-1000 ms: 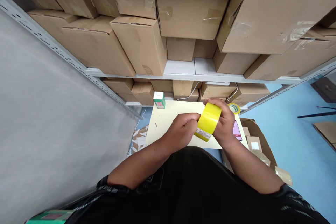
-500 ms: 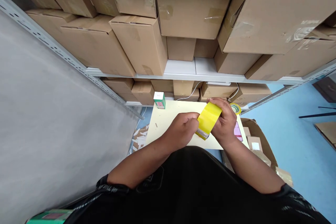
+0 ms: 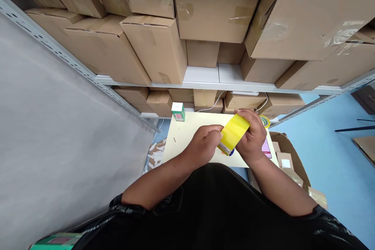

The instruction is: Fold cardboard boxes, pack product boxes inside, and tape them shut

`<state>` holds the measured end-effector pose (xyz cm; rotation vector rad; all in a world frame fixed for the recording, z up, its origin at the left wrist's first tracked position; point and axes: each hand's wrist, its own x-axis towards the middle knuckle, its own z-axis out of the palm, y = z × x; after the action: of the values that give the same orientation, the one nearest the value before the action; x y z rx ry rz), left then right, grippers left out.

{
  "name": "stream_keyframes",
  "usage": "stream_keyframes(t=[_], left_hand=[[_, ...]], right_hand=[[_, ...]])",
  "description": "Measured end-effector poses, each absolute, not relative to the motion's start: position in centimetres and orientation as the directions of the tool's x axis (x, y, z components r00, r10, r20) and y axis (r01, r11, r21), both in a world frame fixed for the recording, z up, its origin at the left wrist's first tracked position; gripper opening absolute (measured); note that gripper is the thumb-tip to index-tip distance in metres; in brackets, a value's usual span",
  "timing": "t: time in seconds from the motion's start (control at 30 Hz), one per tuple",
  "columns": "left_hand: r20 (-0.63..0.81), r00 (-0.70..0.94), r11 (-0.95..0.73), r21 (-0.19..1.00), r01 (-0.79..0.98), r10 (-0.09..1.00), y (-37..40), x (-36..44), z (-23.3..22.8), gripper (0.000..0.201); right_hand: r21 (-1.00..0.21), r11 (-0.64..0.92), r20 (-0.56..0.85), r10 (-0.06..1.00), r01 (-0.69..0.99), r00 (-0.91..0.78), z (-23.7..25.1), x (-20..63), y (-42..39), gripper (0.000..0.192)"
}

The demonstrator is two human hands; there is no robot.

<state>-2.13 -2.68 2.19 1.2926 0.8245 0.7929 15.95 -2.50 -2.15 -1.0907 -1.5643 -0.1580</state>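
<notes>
A wide roll of yellow tape (image 3: 234, 134) is tilted between my hands, in front of my chest and above the pale table (image 3: 187, 136). A strip with small marks like teeth or print runs along its lower end, and a bit of blue shows beneath. My right hand (image 3: 252, 134) is wrapped around its right side, fingers curled over the top. At the left edge, my left hand (image 3: 206, 144) is closed with the thumb pressed on the tape near the marked strip. The fingertips of my left hand are hidden.
Another yellow tape roll (image 3: 264, 121) and a phone with a pink screen (image 3: 266, 150) lie at the table's right. A green-and-white box (image 3: 178, 112) stands at its back left. Shelves of cardboard boxes (image 3: 218, 6) rise ahead; an open carton (image 3: 288, 152) is right, a wall (image 3: 58, 125) left.
The tape roll has turned slightly in my hands and shifted a little to the right with my right hand. More blue shows under its lower end. Both hands keep their hold.
</notes>
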Motion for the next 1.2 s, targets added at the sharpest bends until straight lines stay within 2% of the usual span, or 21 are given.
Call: stream_keyframes(t=[0.17, 0.33, 0.57, 0.93, 1.07, 1.2], left_hand=[[-0.023, 0.475, 0.078, 0.992, -0.096, 0.88, -2.9, -1.6, 1.9, 0.02], [-0.039, 0.494, 0.166, 0.962, -0.215, 0.868, -2.7, -1.1, 0.9, 0.021], [-0.049, 0.485, 0.168, 0.965, -0.204, 0.873, -2.6, -0.6, 0.7, 0.022], [-0.092, 0.411, 0.201, 0.952, -0.232, 0.907, -3.2, 0.3, 1.1, 0.02], [-0.085, 0.424, 0.228, 0.926, -0.299, 0.902, -2.7, 0.5, 0.5, 0.024], [-0.083, 0.44, 0.227, 0.931, -0.287, 0.894, -2.4, 0.4, 0.4, 0.023]], right_hand=[[-0.392, 0.533, 0.865, 0.492, 0.75, 0.102, -2.3, 16.1, -2.4, 0.036], [-0.356, 0.521, 0.886, 0.452, 0.776, 0.103, -2.5, 16.3, -2.1, 0.039], [-0.315, 0.504, 0.898, 0.432, 0.804, 0.082, -2.5, 16.4, -2.0, 0.038], [-0.364, 0.479, 0.886, 0.442, 0.798, 0.139, -2.9, 16.7, -1.5, 0.037], [-0.37, 0.491, 0.885, 0.444, 0.788, 0.139, -2.8, 16.7, -1.4, 0.036], [-0.354, 0.491, 0.89, 0.439, 0.796, 0.125, -2.8, 16.8, -1.5, 0.036]])
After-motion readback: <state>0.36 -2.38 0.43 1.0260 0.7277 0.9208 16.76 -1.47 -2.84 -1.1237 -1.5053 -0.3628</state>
